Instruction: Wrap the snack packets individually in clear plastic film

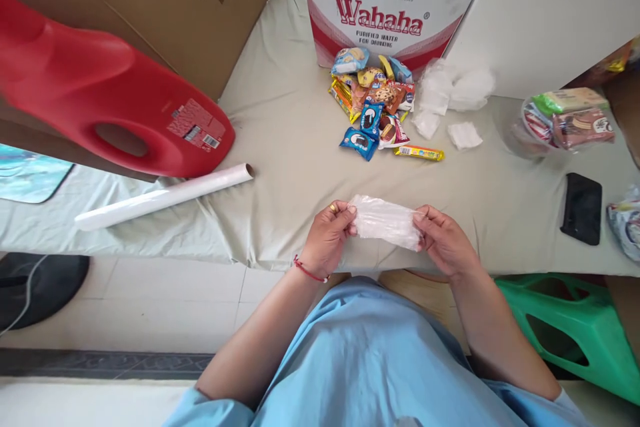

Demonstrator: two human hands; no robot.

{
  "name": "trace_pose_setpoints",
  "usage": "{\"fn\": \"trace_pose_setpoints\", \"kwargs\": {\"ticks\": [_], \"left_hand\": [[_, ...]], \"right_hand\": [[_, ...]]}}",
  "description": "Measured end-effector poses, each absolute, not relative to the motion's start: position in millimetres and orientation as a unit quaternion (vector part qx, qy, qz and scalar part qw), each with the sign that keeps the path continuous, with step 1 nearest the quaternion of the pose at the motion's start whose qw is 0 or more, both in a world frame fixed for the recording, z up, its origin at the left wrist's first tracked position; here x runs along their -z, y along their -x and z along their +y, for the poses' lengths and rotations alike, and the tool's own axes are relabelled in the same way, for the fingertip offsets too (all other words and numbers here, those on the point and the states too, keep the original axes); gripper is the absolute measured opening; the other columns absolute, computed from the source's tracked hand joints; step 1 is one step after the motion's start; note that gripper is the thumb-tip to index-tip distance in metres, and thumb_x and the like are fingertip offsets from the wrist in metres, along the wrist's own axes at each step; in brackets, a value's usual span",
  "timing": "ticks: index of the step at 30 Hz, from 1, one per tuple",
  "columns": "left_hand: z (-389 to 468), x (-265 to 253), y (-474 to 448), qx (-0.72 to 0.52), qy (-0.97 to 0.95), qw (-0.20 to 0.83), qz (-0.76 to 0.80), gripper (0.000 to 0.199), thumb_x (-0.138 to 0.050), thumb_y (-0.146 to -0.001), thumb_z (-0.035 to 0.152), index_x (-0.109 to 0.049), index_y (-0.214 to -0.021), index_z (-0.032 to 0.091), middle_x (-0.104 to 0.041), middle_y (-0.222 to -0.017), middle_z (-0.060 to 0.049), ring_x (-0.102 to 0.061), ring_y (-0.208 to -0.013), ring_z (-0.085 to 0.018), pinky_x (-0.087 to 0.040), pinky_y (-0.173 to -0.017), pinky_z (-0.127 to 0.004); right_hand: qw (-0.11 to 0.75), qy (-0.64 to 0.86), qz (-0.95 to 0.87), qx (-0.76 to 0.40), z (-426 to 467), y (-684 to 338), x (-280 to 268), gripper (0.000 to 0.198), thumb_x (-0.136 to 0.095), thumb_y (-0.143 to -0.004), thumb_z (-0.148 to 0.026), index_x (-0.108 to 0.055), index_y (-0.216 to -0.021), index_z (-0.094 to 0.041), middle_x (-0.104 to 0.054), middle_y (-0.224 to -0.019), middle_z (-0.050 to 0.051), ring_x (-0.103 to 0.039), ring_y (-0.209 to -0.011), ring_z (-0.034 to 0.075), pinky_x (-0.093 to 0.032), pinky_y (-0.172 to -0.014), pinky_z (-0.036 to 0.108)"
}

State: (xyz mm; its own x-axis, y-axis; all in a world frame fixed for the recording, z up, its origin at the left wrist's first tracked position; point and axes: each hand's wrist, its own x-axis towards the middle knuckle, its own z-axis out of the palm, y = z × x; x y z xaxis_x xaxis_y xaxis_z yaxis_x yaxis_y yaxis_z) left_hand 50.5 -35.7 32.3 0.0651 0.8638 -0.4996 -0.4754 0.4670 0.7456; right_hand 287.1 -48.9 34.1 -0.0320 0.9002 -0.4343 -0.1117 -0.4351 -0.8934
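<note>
Between my two hands stretches a folded, translucent plastic bag [386,220], held level above the table's front edge. My left hand [331,230] pinches its left end between thumb and fingers. At the other end, my right hand [443,237] has its thumb and fingers closed on the bag's edge. Farther back lies a pile of small wrapped snacks [373,97], with a yellow snack stick [419,153] in front. Right of the pile are crumpled clear plastic bags [450,87] and a small folded plastic square [465,135].
A Wahaha carton [390,13] stands behind the snacks. On the left are a red jug [165,100], a white roll [165,197] and a brown cardboard box [200,13]. A snack tub [535,140] and a black phone [583,209] sit right, above a green stool [575,327].
</note>
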Motion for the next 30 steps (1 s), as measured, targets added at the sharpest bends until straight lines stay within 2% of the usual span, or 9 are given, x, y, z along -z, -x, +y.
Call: {"fn": "trace_pose_setpoints", "kwargs": {"ticks": [4,9,12,15,19,22,25,28,30], "left_hand": [[-34.2,-29.3,-49.8,-0.481,-0.193,0.693,0.501,0.051,-0.098,-0.06,0.047,-0.059,-0.078,0.018,-0.054,-0.065,0.007,-0.049,-0.056,-0.005,-0.041,-0.055,-0.02],[-34.8,-26.7,-51.0,-0.467,-0.191,0.712,0.488,0.053,-0.1,-0.059,0.046,-0.058,-0.077,0.017,-0.054,-0.068,0.007,-0.047,-0.056,-0.004,-0.04,-0.055,-0.019],[-37.7,-29.2,-50.3,-0.476,-0.181,0.719,0.472,0.057,-0.097,-0.063,0.055,-0.058,-0.081,0.018,-0.052,-0.071,0.006,-0.047,-0.06,-0.005,-0.042,-0.056,-0.019],[-43.8,-31.2,-48.7,-0.498,-0.171,0.701,0.481,0.067,-0.091,-0.065,0.069,-0.06,-0.101,0.021,-0.059,-0.088,0.002,-0.058,-0.074,-0.01,-0.049,-0.061,-0.021],[-53.0,-28.5,-48.8,-0.458,-0.224,0.673,0.536,0.092,-0.1,-0.056,0.053,-0.055,-0.13,0.025,-0.063,-0.12,-0.006,-0.061,-0.078,-0.01,-0.047,-0.057,-0.021],[-54.8,-21.9,-47.7,-0.412,-0.267,0.683,0.541,0.069,-0.097,-0.06,0.037,-0.063,-0.117,0.019,-0.068,-0.107,-0.005,-0.056,-0.067,-0.007,-0.044,-0.058,-0.021],[-52.7,-16.7,-42.6,-0.432,-0.267,0.651,0.564,0.046,-0.092,-0.063,0.033,-0.065,-0.096,0.017,-0.066,-0.086,0.0,-0.054,-0.065,-0.007,-0.042,-0.06,-0.021],[-53.5,-21.9,-39.1,-0.485,-0.268,0.573,0.603,0.044,-0.09,-0.067,0.038,-0.062,-0.095,0.02,-0.065,-0.091,0.0,-0.056,-0.069,-0.008,-0.043,-0.062,-0.021],[-57.0,-32.3,-41.8,-0.489,-0.308,0.574,0.58,0.041,-0.086,-0.075,0.048,-0.062,-0.095,0.021,-0.065,-0.094,-0.001,-0.06,-0.078,-0.012,-0.047,-0.066,-0.024]], "right_hand": [[0.442,0.617,-0.569,-0.318,-54.1,-285.6,-33.5,0.022,-0.072,-0.095,-0.05,-0.07,-0.096,-0.028,-0.068,-0.092,0.005,-0.062,-0.081,0.022,-0.055,-0.074,0.038],[0.338,0.485,-0.771,-0.237,-51.0,-273.2,-34.7,0.021,-0.073,-0.095,-0.041,-0.073,-0.112,-0.03,-0.072,-0.113,0.01,-0.062,-0.101,0.029,-0.053,-0.091,0.048],[0.292,0.476,-0.789,-0.257,-48.7,-261.7,-25.6,0.016,-0.061,-0.101,-0.036,-0.075,-0.101,-0.028,-0.073,-0.099,0.009,-0.06,-0.092,0.028,-0.051,-0.082,0.045],[0.325,0.516,-0.719,-0.333,-51.6,-253.2,-20.4,0.02,-0.06,-0.102,-0.04,-0.073,-0.094,-0.028,-0.07,-0.085,0.006,-0.059,-0.081,0.024,-0.048,-0.075,0.04],[0.391,0.541,-0.513,-0.539,-57.2,-246.2,-27.5,0.032,-0.074,-0.092,-0.058,-0.069,-0.087,-0.026,-0.061,-0.073,0.0,-0.051,-0.065,0.017,-0.042,-0.061,0.03],[0.428,0.506,-0.388,-0.641,-56.5,-246.9,-36.1,0.04,-0.084,-0.08,-0.061,-0.067,-0.083,-0.025,-0.059,-0.072,-0.001,-0.049,-0.063,0.015,-0.041,-0.06,0.028],[0.457,0.485,-0.325,-0.67,-54.7,-254.4,-40.5,0.04,-0.089,-0.075,-0.056,-0.066,-0.082,-0.024,-0.063,-0.082,0.001,-0.051,-0.068,0.014,-0.043,-0.063,0.027],[0.477,0.479,-0.357,-0.645,-57.8,-261.4,-40.3,0.033,-0.088,-0.079,-0.052,-0.068,-0.083,-0.025,-0.062,-0.087,0.001,-0.052,-0.073,0.015,-0.044,-0.066,0.027],[0.479,0.472,-0.422,-0.608,-62.7,-261.2,-40.1,0.027,-0.083,-0.086,-0.049,-0.069,-0.084,-0.026,-0.061,-0.087,0.001,-0.053,-0.077,0.016,-0.045,-0.07,0.029]]}}
